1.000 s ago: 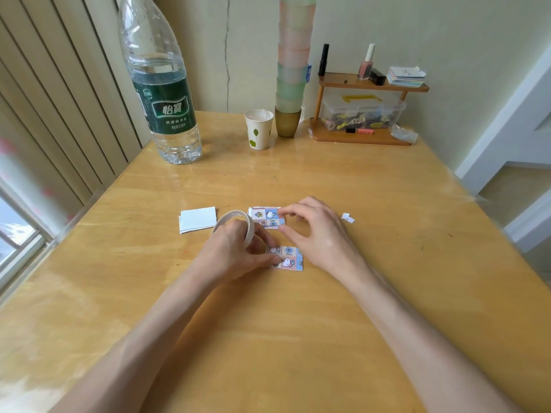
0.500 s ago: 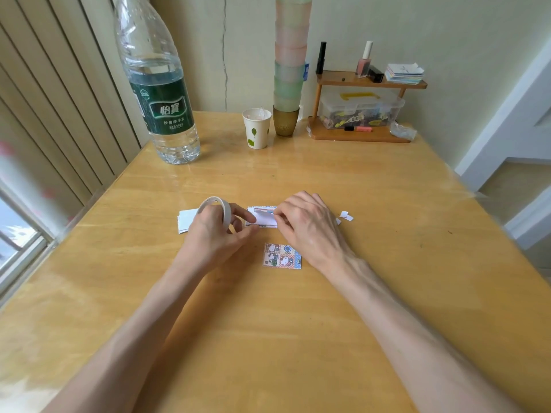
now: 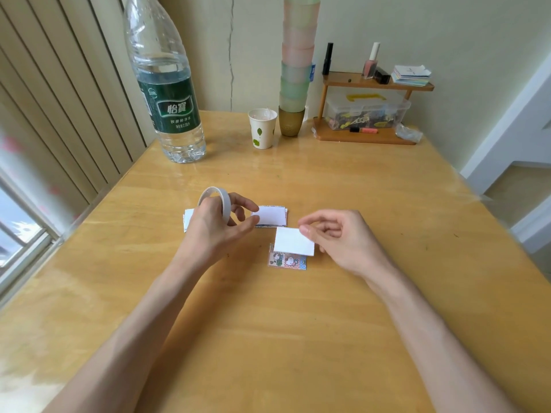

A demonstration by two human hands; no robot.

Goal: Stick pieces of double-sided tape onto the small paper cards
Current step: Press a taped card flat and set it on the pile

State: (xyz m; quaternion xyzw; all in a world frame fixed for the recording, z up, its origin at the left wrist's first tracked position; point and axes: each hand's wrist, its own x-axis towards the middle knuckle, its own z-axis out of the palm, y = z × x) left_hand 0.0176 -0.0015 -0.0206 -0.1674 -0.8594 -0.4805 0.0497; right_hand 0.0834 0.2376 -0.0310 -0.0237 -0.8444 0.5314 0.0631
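My left hand grips a white roll of double-sided tape upright just above the table. Between thumb and forefinger, my right hand pinches a small paper card, white side up, held just over a patterned card that lies on the table. A small stack of cards, white face up, sits between the two hands. Another white stack is partly hidden behind my left hand.
At the back of the wooden table stand a large water bottle, a paper cup, a tall stack of plastic cups and a small wooden shelf with a clear box. Window and blinds are to the left.
My right hand has lifted a card off the middle stack, turned it white side up and carried it back over the patterned card. The left hand with the tape roll stayed near the stacks.
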